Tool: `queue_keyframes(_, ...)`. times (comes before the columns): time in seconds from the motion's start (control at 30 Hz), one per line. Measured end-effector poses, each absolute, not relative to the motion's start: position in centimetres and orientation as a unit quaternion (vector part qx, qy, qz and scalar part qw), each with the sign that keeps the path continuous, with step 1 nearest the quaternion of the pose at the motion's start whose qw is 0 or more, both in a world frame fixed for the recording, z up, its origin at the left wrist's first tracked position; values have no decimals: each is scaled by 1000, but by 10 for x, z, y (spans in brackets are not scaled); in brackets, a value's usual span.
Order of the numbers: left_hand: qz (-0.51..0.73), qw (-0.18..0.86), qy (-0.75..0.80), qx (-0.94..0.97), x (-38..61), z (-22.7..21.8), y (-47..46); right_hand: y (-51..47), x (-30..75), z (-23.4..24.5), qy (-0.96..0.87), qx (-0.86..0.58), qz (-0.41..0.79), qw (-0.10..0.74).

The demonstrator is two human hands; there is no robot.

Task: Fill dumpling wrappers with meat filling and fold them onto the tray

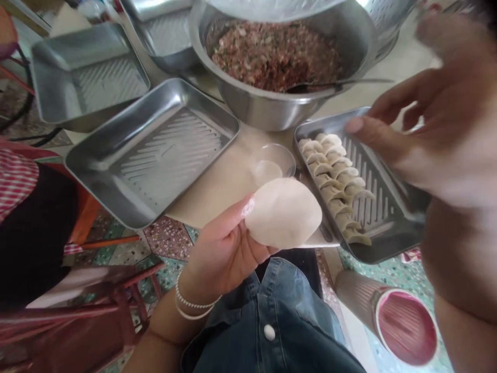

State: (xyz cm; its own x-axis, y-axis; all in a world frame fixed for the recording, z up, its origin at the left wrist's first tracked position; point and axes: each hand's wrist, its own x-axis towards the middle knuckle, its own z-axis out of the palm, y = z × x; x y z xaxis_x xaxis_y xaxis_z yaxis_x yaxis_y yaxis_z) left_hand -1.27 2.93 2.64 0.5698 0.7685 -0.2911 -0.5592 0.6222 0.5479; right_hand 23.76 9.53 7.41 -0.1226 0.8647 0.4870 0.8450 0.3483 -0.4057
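My left hand pinches a round white dumpling wrapper by its left edge, holding it over my lap just below the table edge. My right hand is raised at the right, blurred, with its fingers spread and nothing in them, hovering above the metal tray that holds a row of several folded dumplings. A big steel bowl of minced meat filling stands behind, and a spoon lies in it.
A small clear dish sits between bowl and wrapper. Empty ribbed metal trays stand at the left, the far left and the back. A pink-topped container stands on the floor at lower right. Another person's dark and checked clothing is at left.
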Motion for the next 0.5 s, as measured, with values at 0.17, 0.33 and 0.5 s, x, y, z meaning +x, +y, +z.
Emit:
queue_keyframes(0.17, 394, 872, 253, 143, -17, 30, 39, 135, 232, 76, -760, -563, -2, 324)
queue_keyframes(0.33, 392, 888, 223, 89, -17, 34, 47, 165, 226, 89, -842, -431, 8, 326)
queue_keyframes(0.5, 380, 903, 184, 75, -13, 34, 52, 180, 226, 105, -827, -465, -36, 314)
